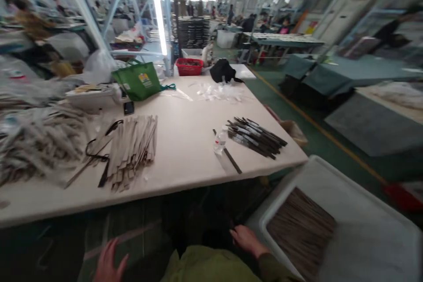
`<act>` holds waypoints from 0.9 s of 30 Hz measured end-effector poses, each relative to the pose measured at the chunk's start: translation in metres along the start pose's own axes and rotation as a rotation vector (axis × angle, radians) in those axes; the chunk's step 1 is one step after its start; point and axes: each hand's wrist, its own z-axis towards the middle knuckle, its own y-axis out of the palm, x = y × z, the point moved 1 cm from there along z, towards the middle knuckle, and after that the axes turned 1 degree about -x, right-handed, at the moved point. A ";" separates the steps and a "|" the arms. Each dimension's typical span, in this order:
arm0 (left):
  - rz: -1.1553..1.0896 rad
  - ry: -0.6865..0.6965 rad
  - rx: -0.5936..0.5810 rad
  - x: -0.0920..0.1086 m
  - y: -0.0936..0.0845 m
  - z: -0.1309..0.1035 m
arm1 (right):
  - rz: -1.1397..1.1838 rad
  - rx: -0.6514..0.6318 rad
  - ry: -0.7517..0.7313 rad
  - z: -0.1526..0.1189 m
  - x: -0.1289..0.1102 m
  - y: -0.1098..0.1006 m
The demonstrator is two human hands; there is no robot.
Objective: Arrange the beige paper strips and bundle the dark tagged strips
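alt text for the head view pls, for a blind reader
Seen from above, a person's empty left hand and right hand hover below a pale worktable, the right beside a white bin of brown strips.

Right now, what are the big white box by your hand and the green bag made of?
The white bin beside the right hand looks like plastic: smooth, matte, with a thick moulded rim. The green bag looks like soft woven or non-woven fabric, since it creases and sags.
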 end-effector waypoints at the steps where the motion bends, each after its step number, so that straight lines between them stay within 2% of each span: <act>1: 0.029 0.109 -0.024 0.013 -0.005 0.041 | 0.032 0.022 0.005 -0.003 -0.012 0.004; 4: 0.061 0.448 -0.028 0.080 -0.009 0.144 | 0.134 0.083 0.004 -0.013 -0.048 0.016; 6: 0.071 0.598 -0.033 0.131 -0.001 0.190 | 0.206 0.102 -0.040 -0.021 -0.072 0.023; 8: 0.064 0.690 -0.025 0.177 0.013 0.221 | 0.303 0.081 -0.104 -0.031 -0.095 0.024; 10: 0.064 0.716 -0.035 0.215 0.031 0.239 | 0.428 0.055 -0.150 -0.045 -0.110 0.018; 12: 0.065 0.682 -0.046 0.243 0.049 0.250 | 0.535 0.091 -0.146 -0.064 -0.110 0.007; 13: 0.067 0.659 -0.052 0.254 0.058 0.253 | 0.591 0.156 -0.118 -0.076 -0.103 0.000; 15: 0.083 0.629 -0.077 0.269 0.073 0.255 | 0.713 0.377 -0.009 -0.105 -0.075 -0.007; 16: 0.096 0.618 -0.095 0.273 0.080 0.255 | 0.855 0.580 0.089 -0.122 -0.054 -0.006; 17: 0.113 0.602 -0.111 0.275 0.085 0.254 | 0.970 0.785 0.198 -0.139 -0.032 -0.001; 18: 0.132 0.585 -0.124 0.275 0.090 0.252 | 1.046 0.919 0.321 -0.155 -0.009 0.008; 19: 0.151 0.570 -0.133 0.274 0.094 0.250 | 1.042 0.994 0.486 -0.169 0.014 0.020; 20: 0.170 0.560 -0.136 0.272 0.098 0.249 | 1.011 0.982 0.594 -0.179 0.034 0.032; 21: 0.188 0.559 -0.134 0.270 0.101 0.247 | 0.960 0.916 0.685 -0.184 0.052 0.043; 22: 0.206 0.564 -0.129 0.268 0.103 0.246 | 0.913 0.846 0.729 -0.184 0.067 0.051; 23: 0.224 0.570 -0.125 0.266 0.106 0.245 | 0.838 0.863 0.750 -0.178 0.078 0.054; 25: 0.263 0.565 -0.125 0.263 0.110 0.245 | 0.626 0.985 0.709 -0.150 0.083 0.041; 27: 0.310 0.548 -0.130 0.261 0.115 0.247 | 0.513 1.058 0.560 -0.104 0.063 0.004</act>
